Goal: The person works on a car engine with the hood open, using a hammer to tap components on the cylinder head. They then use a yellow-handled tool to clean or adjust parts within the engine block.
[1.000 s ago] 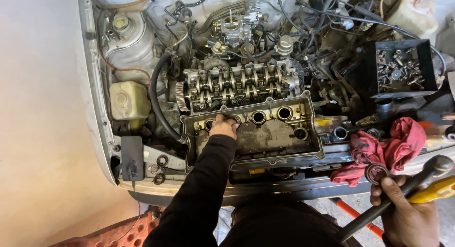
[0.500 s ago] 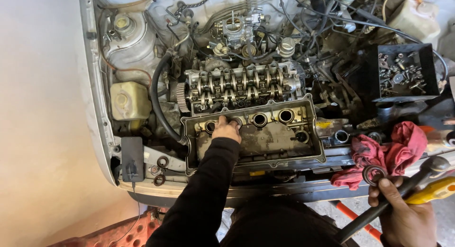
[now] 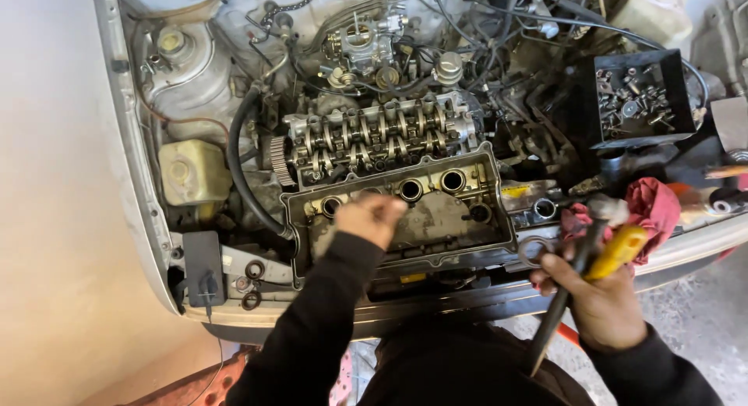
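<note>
Left hand (image 3: 372,217) resting on upturned valve cover (image 3: 405,211), grip unclear; right hand (image 3: 596,293) clutching hammer (image 3: 573,273), yellow-handled tool (image 3: 619,250) (crowded fingers, likely drop).

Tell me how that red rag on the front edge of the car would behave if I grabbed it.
The red rag lies crumpled in soft folds, so it is probably floppy and light and would drape from the hands. Being cloth, it is unlikely to roll or slip. It may drag small parts lying close to it.

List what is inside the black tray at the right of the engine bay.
The black tray holds a loose heap of small metal bolts and fittings. Whatever lies beneath the heap, and the tray's floor, is covered.
</note>
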